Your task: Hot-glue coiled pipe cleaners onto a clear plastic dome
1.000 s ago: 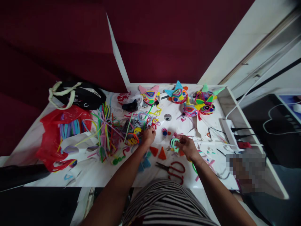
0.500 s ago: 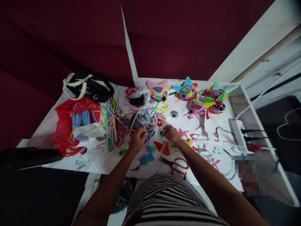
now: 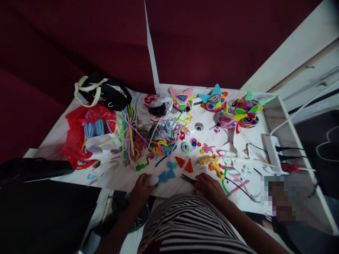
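My left hand [image 3: 141,188] is at the table's front edge, its fingers closed on the edge of a small white rounded piece [image 3: 153,181]. My right hand [image 3: 209,185] lies over the scissors [image 3: 187,179], fingers curled around their handles. The blades point left, and the red handles are mostly hidden by the hand. Between the hands lie blue triangular pieces [image 3: 166,175] and two orange triangles [image 3: 189,165]. Behind them are a mint-green coil [image 3: 185,147] and a round blue-centred coil [image 3: 194,142]. A yellow glue gun [image 3: 210,161] rests just beyond my right hand.
Loose pipe cleaners [image 3: 129,137] and a red plastic bag [image 3: 71,141] cover the left side, with a black bag [image 3: 103,93] behind. Several colourful decorated heads [image 3: 214,100] stand at the back. A power strip [image 3: 272,151] with cables sits at right. A googly eye [image 3: 199,126] lies mid-table.
Both hands have drawn back toward me from the coils. My left hand has reached the white piece, and my right hand has come down onto the scissors.
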`<act>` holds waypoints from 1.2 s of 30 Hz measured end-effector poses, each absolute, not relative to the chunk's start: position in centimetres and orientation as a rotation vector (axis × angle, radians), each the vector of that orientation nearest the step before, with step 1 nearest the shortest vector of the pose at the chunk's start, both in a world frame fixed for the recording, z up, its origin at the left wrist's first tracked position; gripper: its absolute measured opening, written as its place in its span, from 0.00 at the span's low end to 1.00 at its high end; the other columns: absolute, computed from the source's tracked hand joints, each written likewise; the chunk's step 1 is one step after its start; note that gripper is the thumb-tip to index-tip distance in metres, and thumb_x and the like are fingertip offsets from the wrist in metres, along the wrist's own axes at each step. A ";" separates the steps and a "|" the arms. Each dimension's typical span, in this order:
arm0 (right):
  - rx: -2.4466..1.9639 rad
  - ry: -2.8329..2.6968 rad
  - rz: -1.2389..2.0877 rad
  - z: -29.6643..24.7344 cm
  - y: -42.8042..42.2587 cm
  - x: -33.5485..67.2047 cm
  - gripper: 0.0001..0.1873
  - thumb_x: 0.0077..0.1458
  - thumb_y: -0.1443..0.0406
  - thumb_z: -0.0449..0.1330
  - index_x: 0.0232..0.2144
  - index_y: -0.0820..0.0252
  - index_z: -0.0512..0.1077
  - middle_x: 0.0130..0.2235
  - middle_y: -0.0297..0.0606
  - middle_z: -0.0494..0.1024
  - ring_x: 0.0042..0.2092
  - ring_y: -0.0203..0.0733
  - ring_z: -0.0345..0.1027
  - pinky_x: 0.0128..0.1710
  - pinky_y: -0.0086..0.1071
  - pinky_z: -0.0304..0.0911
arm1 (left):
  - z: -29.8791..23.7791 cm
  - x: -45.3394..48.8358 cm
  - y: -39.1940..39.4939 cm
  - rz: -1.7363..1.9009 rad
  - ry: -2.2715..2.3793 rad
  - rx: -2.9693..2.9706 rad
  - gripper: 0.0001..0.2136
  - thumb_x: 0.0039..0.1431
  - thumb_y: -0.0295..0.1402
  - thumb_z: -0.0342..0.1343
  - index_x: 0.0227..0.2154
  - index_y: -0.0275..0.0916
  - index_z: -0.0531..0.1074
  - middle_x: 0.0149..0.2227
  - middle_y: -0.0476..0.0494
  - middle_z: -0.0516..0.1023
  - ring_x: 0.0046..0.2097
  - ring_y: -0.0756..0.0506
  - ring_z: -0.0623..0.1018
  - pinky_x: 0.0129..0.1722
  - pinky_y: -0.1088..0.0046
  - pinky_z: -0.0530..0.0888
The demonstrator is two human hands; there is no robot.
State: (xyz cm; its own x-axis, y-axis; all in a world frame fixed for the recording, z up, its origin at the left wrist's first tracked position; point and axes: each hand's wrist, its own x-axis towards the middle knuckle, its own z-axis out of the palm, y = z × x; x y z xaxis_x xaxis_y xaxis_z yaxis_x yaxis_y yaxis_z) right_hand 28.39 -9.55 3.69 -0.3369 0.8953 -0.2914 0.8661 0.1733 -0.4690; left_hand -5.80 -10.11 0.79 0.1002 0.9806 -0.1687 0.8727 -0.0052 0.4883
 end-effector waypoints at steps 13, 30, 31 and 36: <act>-1.665 -2.471 0.641 0.6 -12.7 29.6 0.13 0.61 0.59 0.56 0.45 0.60 0.70 0.45 0.39 0.73 0.42 0.39 0.70 0.40 0.38 0.69 | -1.3 -1.9 -7.2 0.390 1.615 2.126 0.14 0.64 0.35 0.53 0.51 0.37 0.67 0.52 0.39 0.70 0.52 0.41 0.73 0.50 0.56 0.73; -1.861 -2.335 0.554 1.1 -15.4 33.1 0.11 0.61 0.63 0.56 0.45 0.59 0.69 0.47 0.39 0.72 0.43 0.39 0.69 0.40 0.37 0.70 | 1.2 4.2 -1.3 0.386 1.567 2.193 0.13 0.64 0.37 0.53 0.49 0.37 0.69 0.51 0.39 0.71 0.50 0.42 0.74 0.49 0.57 0.73; -1.870 -2.330 0.559 1.2 -15.4 33.0 0.11 0.61 0.63 0.56 0.45 0.59 0.69 0.46 0.39 0.72 0.43 0.39 0.69 0.39 0.36 0.70 | 1.6 5.2 -0.3 0.370 1.564 2.192 0.13 0.64 0.36 0.53 0.49 0.37 0.68 0.51 0.39 0.71 0.49 0.43 0.74 0.49 0.58 0.74; -1.922 -2.299 0.581 1.9 -15.0 32.5 0.10 0.61 0.63 0.57 0.44 0.60 0.69 0.45 0.39 0.73 0.41 0.37 0.70 0.37 0.35 0.70 | 2.7 10.3 4.5 0.248 1.598 2.177 0.14 0.64 0.35 0.53 0.51 0.37 0.67 0.51 0.39 0.71 0.48 0.44 0.75 0.46 0.60 0.75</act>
